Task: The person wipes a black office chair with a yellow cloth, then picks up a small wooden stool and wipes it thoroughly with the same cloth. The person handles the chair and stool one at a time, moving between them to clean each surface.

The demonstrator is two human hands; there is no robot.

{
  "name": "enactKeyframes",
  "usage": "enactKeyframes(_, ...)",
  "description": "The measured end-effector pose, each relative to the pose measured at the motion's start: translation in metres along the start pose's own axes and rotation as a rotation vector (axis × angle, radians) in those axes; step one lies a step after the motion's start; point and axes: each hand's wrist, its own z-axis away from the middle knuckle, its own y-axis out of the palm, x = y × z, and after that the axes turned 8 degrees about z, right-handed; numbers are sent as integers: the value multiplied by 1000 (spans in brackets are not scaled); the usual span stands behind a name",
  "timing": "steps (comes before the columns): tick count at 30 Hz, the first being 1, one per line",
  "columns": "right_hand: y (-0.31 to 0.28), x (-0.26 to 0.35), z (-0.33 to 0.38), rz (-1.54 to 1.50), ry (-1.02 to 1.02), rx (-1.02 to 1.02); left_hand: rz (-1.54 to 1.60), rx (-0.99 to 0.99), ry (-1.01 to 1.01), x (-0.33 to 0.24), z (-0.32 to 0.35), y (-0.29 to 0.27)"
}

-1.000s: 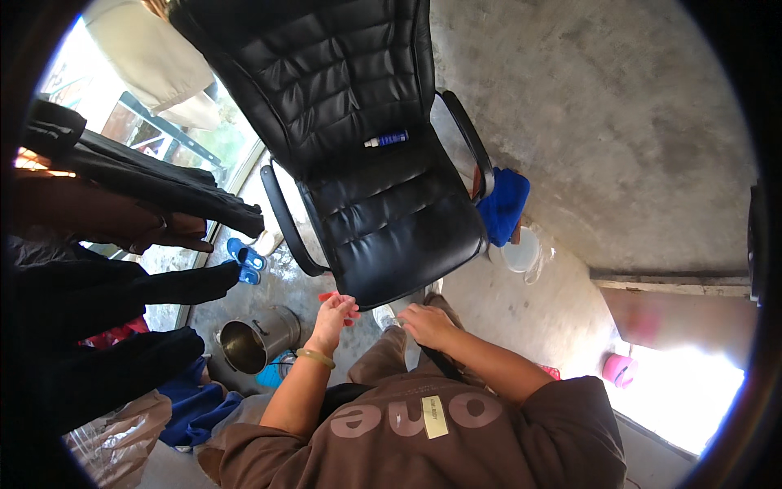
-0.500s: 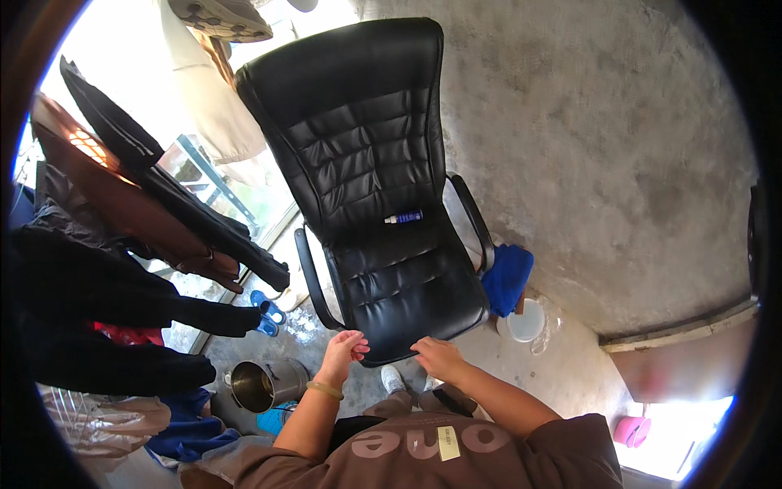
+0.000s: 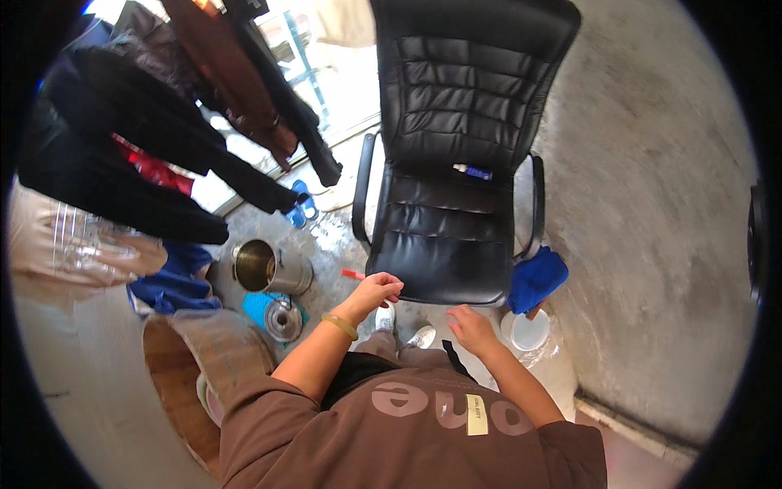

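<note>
- I had the black chair [image 3: 436,196] squarely in front, its seat [image 3: 440,257] facing me and its backrest [image 3: 472,90] rising toward the top of the view.
- My left hand [image 3: 379,293] was at the front-left corner of the seat, fingers bent in together with the thumb, overlapping the front edge; I couldn't tell whether it touched the upholstery.
- A red piece [image 3: 353,275] showed just beside that hand; I couldn't tell whether the fingers had hold of it.
- My right hand [image 3: 471,328] hung just short of the front edge, right of centre, fingers loosely curled and a little apart.
- A gap lay between the hands, with white shoes [image 3: 386,318] on the floor [image 3: 336,236] below it.
- On the seat, against the foot of the backrest, lay a blue bottle [image 3: 472,172], well past both hands.
- The left armrest [image 3: 363,191] and right armrest [image 3: 537,204] bounded the sides.
- Beyond the right one, a blue cloth [image 3: 539,279] and a white bucket [image 3: 529,330] narrowed the room.
- On the left, a strip of floor separated the chair from a metal pot [image 3: 293,273].
</note>
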Motion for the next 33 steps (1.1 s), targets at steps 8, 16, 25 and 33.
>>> enactKeyframes(8, -11, 7, -8, -25, -137, 71, -3, -48, 34, 26, 13, 19)
enactKeyframes(16, -9, -12, 23, -31, -83, 102, -89, -8, 83, 12, 14, 49)
enactKeyframes(25, -36, -27, 50, -16, 19, -121, -252, 99, 85, -23, 4, 103)
enactKeyframes(33, -49, -27, 84, 10, 350, -147, -418, 387, 76, -48, -20, 161)
